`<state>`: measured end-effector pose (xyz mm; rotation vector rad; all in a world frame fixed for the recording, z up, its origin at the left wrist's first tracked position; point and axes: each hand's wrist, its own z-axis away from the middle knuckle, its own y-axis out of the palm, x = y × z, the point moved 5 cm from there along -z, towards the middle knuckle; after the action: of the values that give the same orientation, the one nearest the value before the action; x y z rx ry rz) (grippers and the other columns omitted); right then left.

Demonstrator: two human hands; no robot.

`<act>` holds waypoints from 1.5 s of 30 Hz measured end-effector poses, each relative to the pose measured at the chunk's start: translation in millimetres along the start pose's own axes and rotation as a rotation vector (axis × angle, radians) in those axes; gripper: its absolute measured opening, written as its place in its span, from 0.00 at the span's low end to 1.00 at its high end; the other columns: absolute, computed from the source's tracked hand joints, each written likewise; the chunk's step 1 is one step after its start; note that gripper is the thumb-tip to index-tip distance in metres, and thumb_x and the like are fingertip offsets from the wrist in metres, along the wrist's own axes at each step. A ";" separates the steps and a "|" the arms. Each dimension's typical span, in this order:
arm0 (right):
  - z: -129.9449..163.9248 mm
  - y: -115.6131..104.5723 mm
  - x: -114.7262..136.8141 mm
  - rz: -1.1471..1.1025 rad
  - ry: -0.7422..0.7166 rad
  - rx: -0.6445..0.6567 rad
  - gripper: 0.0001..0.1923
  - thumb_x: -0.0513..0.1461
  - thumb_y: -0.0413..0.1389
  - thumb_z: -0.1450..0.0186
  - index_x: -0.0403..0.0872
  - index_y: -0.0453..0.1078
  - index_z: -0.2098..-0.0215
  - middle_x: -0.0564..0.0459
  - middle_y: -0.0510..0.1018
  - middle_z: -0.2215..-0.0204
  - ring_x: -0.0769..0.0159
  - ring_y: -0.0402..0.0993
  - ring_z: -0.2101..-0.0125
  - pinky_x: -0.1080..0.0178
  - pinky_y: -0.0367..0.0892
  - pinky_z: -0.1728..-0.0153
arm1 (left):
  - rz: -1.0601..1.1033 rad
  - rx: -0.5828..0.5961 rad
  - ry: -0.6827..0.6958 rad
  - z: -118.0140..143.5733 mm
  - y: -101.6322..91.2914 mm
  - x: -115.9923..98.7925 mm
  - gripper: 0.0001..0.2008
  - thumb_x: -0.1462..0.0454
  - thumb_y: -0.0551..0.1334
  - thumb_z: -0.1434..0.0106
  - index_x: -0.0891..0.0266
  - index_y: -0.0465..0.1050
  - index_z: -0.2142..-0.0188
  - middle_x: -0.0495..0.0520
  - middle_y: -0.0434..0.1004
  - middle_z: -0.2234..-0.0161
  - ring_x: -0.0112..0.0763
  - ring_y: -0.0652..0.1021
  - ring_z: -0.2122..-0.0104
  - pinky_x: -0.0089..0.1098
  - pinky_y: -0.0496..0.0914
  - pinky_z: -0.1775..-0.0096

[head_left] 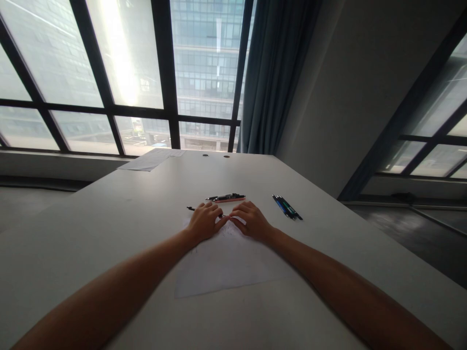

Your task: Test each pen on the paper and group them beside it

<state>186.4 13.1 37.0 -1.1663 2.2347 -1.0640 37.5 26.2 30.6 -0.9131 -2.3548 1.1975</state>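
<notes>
Both hands are meeting at the far edge of a white sheet of paper (226,262) lying flat on the grey table (109,218), and everything else is best placed from that sheet. The left hand (204,222) is resting palm down on the sheet's far left part, fingers curled and close together; a thin black pen (191,208) is poking out past its knuckles on the left, and the hand is probably pinching it, though the fingers are hiding the grip. The right hand (251,221) is lying beside it on the sheet's far right part, fingers narrow and bent, fingertips touching those of the left hand; I cannot tell whether it is holding anything or only pressing down on the paper.

Just beyond the sheet's far edge a small bundle of pens, black with a pink one (228,198), is lying crosswise. To the far right of the sheet, well apart from the hands, a second bundle of blue and green pens (287,207) is lying at an angle. Far beyond the sheet, at the table's back left corner, more papers (151,159) are lying under the window.

To do this well, the sheet wants steady downward pressure from one hand so it is not sliding on the smooth top, while the other is working with small finger movements, wrists staying low and clear of the pens just beyond the edge.
</notes>
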 end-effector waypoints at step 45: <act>15.0 -8.1 -49.9 0.273 0.422 -0.008 0.04 0.36 0.55 0.42 0.46 0.69 0.75 0.49 0.76 0.63 0.60 0.68 0.60 0.58 0.56 0.58 | 0.101 0.047 -0.009 1.4 4.3 2.1 0.12 0.59 0.56 0.33 0.60 0.74 0.58 0.57 0.77 0.60 0.40 0.74 0.57 0.41 0.66 0.56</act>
<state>228.6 44.5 34.1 -0.6527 2.6201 -1.2746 36.9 28.7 26.3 -1.0233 -2.3020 1.2924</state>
